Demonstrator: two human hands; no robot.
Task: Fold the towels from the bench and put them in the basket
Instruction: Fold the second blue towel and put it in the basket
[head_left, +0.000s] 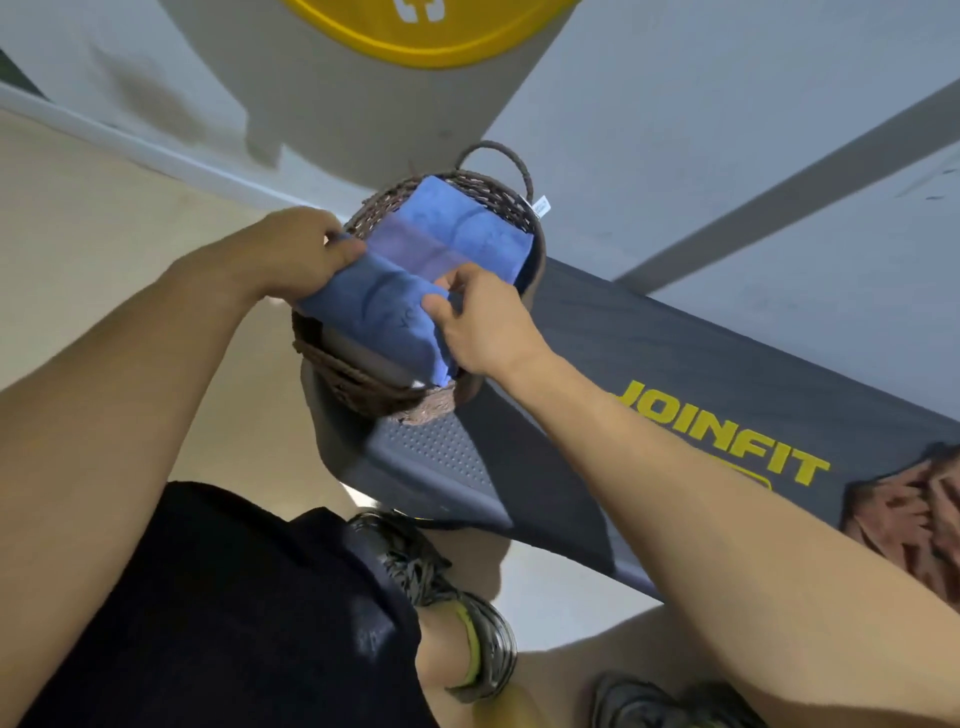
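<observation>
A dark brown wicker basket (498, 200) with a loop handle stands on the left end of a dark grey bench (649, 374). A folded blue towel (384, 306) lies across the basket's opening, over another blue towel (457, 223) inside it. My left hand (296, 249) grips the towel's left end, thumb on top. My right hand (478, 317) pinches the towel's right edge. A crumpled reddish-brown towel (914, 509) lies on the bench at the far right.
The bench carries yellow JOINFIT lettering (727, 431). My shoes (447, 597) stand on the pale floor below it. A grey pillar with a yellow band (426, 47) rises behind the basket.
</observation>
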